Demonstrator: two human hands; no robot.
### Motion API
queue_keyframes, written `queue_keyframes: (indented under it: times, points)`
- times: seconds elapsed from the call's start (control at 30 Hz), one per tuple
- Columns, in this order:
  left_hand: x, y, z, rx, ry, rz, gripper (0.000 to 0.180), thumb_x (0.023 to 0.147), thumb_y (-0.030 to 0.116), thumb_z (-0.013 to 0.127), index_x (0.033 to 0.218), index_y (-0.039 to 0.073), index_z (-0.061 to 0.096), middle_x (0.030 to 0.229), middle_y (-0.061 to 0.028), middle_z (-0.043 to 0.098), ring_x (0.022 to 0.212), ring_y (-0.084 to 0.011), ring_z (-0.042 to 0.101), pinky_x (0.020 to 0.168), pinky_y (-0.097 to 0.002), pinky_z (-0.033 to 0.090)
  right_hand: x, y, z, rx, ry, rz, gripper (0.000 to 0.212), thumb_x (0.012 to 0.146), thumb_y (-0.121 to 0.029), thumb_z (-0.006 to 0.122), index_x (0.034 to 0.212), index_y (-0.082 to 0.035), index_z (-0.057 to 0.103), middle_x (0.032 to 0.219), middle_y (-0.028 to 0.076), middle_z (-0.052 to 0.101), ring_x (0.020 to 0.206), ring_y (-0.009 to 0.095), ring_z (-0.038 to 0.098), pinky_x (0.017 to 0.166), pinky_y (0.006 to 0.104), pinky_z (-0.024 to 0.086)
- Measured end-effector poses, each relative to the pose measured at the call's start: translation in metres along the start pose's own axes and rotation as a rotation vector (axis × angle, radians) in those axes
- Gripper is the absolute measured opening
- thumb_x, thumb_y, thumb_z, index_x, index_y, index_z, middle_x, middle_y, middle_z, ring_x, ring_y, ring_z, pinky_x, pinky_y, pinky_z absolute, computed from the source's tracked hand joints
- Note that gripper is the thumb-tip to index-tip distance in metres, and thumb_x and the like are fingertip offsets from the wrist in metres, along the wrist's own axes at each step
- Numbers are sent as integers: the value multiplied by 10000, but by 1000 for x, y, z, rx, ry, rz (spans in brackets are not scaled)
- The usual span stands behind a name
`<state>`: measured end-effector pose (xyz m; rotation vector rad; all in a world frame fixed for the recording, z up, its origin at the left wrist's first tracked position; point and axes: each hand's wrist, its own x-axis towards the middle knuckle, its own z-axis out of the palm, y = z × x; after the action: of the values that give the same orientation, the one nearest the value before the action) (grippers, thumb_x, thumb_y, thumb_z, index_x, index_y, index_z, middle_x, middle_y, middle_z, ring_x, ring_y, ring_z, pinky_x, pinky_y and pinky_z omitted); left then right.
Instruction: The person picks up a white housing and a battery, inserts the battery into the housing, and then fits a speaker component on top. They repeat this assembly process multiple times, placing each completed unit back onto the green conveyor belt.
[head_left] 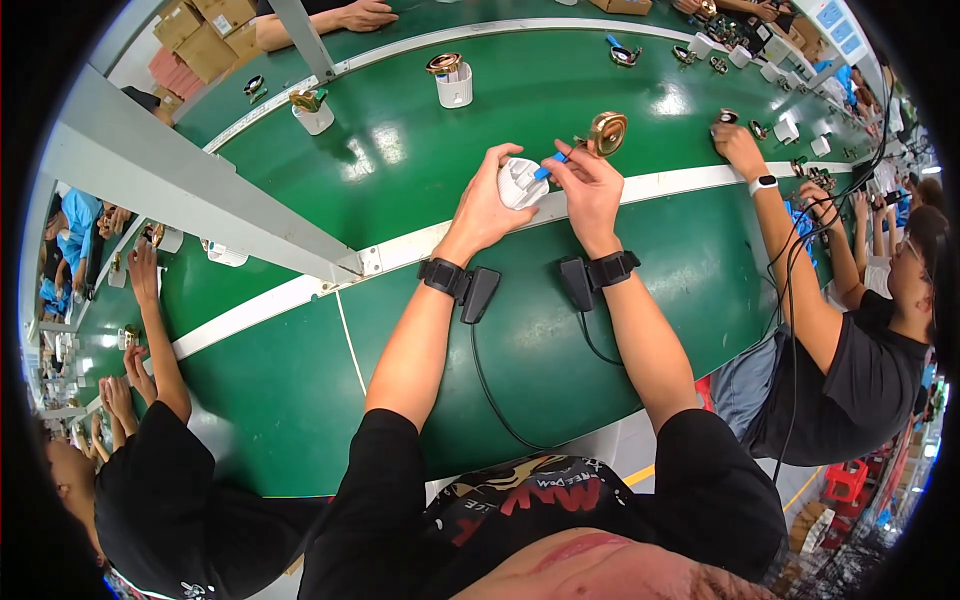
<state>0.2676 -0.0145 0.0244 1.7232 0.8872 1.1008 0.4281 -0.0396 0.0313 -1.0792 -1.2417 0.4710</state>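
Observation:
My left hand (484,203) is wrapped round a white plastic housing (519,186), with its hollow, compartmented side showing. Close beside it, my right hand (590,192) pinches a small blue block (549,166) whose lower end reaches into the housing's opening. A round gold-rimmed part (607,134) stands out above my right fingers; thin dark wiring seems to link it to the blue block. My fingers hide part of that link. Both hands are above the white strip along the green bench, and each wrist wears a black strap with a small box.
Farther off stand a white housing with a gold-rimmed part (455,85) and another with a part in its top (312,112). A grey metal post (215,180) rises at left. Co-workers sit on both sides; one's hand (738,148) is at right. Black cables (790,300) hang there.

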Motion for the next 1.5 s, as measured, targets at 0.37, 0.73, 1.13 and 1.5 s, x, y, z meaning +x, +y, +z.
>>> queue_keyframes:
  times: [0.37, 0.73, 1.13, 1.5]
  points:
    - [3, -4, -4, 102, -33, 95, 624, 613, 77, 814, 1177, 41, 550, 1104, -88, 591, 1054, -221, 601, 934, -331, 478, 11, -9, -10, 40, -38, 132, 154, 772, 14, 784, 876, 57, 678, 754, 61, 685, 611, 66, 604, 612, 196, 501]
    - [3, -2, -2, 84, -36, 94, 626, 611, 82, 825, 1181, 38, 567, 1107, -82, 599, 1048, -210, 603, 927, -324, 482, 8, -4, -12, -111, -223, -12, 118, 827, -28, 736, 891, 60, 690, 883, 66, 678, 764, 89, 623, 683, 222, 504]
    - [9, -14, 0, -154, 66, 45, 598, 650, 86, 842, 1172, 38, 556, 1055, -74, 640, 985, -170, 627, 858, -330, 520, 8, -4, -12, 41, -400, 91, 281, 906, -119, 621, 1160, -10, 671, 1042, 76, 633, 935, 183, 603, 822, 296, 489]
    - [6, -6, -1, -266, 80, -106, 519, 785, 99, 771, 1244, -15, 557, 1097, -115, 658, 959, -155, 647, 833, -312, 539, 5, -22, -9, -114, -615, 161, 896, 630, -60, 864, 1397, -56, 402, 1170, 104, 583, 992, 162, 585, 824, 307, 499]
